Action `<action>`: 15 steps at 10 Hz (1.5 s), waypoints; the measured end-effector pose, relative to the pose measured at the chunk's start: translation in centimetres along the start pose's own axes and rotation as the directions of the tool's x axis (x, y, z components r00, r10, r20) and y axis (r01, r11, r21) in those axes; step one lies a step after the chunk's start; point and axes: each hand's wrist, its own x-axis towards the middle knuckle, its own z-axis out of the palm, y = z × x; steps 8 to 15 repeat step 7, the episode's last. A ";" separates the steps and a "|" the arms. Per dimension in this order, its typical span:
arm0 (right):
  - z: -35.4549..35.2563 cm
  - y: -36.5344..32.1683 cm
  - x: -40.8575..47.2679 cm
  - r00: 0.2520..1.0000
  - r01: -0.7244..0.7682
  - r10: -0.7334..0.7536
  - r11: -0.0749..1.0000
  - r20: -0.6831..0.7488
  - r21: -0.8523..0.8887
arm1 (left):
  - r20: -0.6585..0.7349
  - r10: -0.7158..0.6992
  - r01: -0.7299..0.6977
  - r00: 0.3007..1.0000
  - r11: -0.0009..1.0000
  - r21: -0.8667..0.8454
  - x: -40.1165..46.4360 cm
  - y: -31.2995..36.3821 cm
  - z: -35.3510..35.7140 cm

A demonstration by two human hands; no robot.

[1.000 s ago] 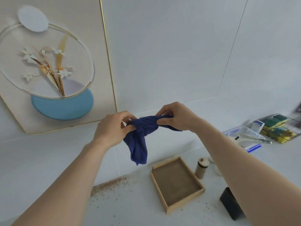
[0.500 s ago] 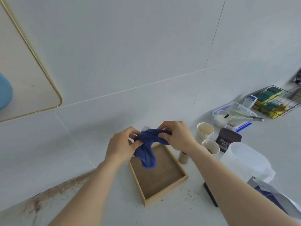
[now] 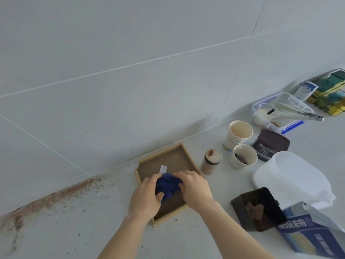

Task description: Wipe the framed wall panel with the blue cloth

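The blue cloth (image 3: 168,185) is bunched into a ball between both hands, low over the wooden tray (image 3: 179,156) on the counter. My left hand (image 3: 145,198) grips its left side and my right hand (image 3: 194,187) grips its right side. A small white tag sticks up from the cloth. The framed wall panel is out of view; only plain white wall tiles show above the counter.
Brown powder (image 3: 56,197) is spilled along the wall base at left. Right of the tray stand a small jar (image 3: 211,161), two paper cups (image 3: 238,135), a cocoa tin (image 3: 269,144), a white lid (image 3: 291,176), a dark container (image 3: 258,208), a blue box (image 3: 309,232) and a wire basket (image 3: 328,90).
My view dropped from the wall panel to the counter. Both hands came down with the cloth and crumpled it from a hanging strip into a ball over the tray.
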 end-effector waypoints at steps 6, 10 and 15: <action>1.4 -0.2 -1.2 0.932 -0.109 0.172 0.972 0.319 -0.206 | 0.247 -0.005 -0.091 0.969 0.922 0.376 -1.5 -1.9 -2.4; -0.1 -1.7 -1.6 0.936 -0.117 0.178 0.971 0.304 -0.208 | 0.214 -0.017 -0.073 0.977 0.910 0.407 -2.5 -2.1 -5.4; -0.1 -1.7 -1.6 0.936 -0.117 0.178 0.971 0.304 -0.208 | 0.214 -0.017 -0.073 0.977 0.910 0.407 -2.5 -2.1 -5.4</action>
